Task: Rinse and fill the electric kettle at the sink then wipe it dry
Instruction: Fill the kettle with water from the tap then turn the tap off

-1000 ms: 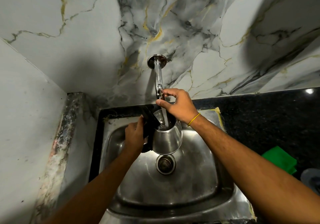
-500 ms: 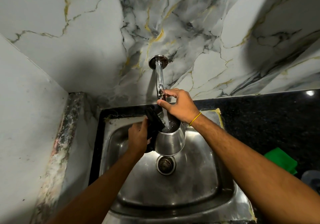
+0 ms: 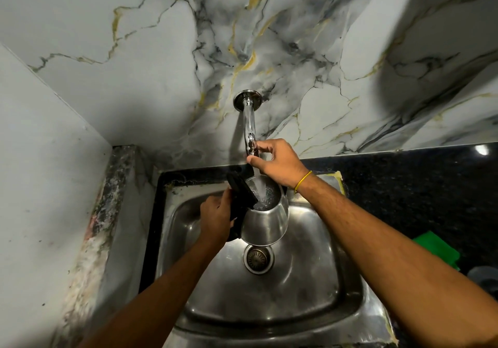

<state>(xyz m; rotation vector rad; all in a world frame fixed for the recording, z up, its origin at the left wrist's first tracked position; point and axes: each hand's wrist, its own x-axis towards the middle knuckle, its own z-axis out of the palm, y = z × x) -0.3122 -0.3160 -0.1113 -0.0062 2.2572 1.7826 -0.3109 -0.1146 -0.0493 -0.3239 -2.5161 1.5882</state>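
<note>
The kettle (image 3: pixel 265 219) is hanging over the sink (image 3: pixel 269 307), left hand (image 3: pixel 215 219) clamped on its handle, water pouring in; the right hand (image 3: pixel 277 163) is pinching the tap (image 3: pixel 249 129) above.

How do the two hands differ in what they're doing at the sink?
The left hand grips the black handle of the kettle, holding it over the sink; the right hand is pinched on the tap. The left hand sits lower, over the basin; the right is higher, near the wall. Only the right wrist wears a yellow band. Both are bare and closed on something.
</note>
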